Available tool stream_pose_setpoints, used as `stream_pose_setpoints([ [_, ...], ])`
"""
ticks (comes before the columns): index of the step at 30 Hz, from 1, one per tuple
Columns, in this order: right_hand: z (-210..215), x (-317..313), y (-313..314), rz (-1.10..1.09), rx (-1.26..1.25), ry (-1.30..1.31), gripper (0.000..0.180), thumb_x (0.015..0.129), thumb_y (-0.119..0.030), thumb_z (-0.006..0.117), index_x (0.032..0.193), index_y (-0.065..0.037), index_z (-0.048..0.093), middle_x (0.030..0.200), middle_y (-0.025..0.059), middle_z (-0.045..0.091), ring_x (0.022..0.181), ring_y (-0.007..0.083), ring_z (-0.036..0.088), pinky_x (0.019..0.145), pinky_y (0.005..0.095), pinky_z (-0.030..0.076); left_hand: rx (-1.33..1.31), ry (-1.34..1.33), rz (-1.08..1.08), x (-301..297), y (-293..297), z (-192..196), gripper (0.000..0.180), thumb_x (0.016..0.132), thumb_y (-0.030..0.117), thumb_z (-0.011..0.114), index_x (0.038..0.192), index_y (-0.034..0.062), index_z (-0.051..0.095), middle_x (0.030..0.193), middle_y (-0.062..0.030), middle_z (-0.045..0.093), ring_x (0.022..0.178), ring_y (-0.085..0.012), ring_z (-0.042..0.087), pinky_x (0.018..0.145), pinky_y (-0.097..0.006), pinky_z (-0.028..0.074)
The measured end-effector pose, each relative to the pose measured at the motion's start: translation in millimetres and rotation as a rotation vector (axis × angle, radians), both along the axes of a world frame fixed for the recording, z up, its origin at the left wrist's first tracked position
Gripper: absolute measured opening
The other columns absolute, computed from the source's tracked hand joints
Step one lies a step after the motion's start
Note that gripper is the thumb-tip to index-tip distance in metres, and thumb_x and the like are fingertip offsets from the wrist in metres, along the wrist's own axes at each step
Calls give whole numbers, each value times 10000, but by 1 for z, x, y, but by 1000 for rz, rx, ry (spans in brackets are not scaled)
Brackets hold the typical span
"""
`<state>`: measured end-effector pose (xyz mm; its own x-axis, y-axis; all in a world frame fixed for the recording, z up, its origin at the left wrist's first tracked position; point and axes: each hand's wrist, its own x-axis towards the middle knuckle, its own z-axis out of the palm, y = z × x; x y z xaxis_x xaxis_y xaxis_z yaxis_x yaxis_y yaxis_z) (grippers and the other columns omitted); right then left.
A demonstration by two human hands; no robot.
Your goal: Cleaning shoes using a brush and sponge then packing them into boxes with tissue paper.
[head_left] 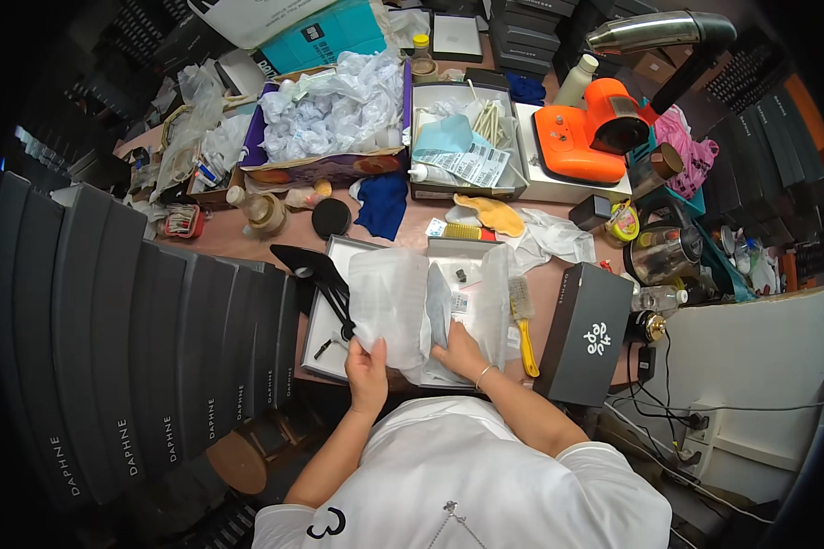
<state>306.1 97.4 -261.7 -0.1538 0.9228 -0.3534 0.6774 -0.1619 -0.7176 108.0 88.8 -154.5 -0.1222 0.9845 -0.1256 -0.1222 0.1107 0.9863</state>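
Observation:
A black strappy shoe lies over the left side of an open shoe box, its strap reaching down to my left hand. That hand is closed on the lower left edge of a translucent white foam sheet that spans the box. My right hand grips a whitish wrapping sheet at the sheet's lower end, with some fingers hidden behind it. To its right, more white wrapping hangs over the box's edge. A small dark piece and a label lie inside the box.
A dark box lid and a yellow-handled brush are at the right. Stacked shoe boxes wall off the left. Behind stand a carton of crumpled paper, a tray of sticks and labels and an orange machine.

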Motion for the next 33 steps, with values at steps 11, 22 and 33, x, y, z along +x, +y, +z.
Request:
stream_pose_setpoints([
  [11,55,12,1,58,228,122,586,816,-248,662,1269,57,448,1160,240,537,1077,390,526,927,402,439,-159,166,-41,-40,-28,-38,118,961,122,509,1001,18,550,933,-71,623,795,-107,613,634,-214,463],
  [22,8,22,-52,-121,-42,481,526,827,-143,622,1300,29,468,1226,264,536,1137,395,525,988,417,407,281,1036,-882,50,43,-60,713,890,315,575,1386,-105,281,1443,-293,290,1371,-404,247,1129,-469,197],
  [33,60,237,123,-159,71,-961,481,746,-169,663,1179,-15,521,1052,161,653,999,345,612,1006,551,343,458,1281,-1003,28,70,-59,647,827,256,593,1352,-66,392,1429,-271,331,1373,-388,258,1119,-533,187],
])
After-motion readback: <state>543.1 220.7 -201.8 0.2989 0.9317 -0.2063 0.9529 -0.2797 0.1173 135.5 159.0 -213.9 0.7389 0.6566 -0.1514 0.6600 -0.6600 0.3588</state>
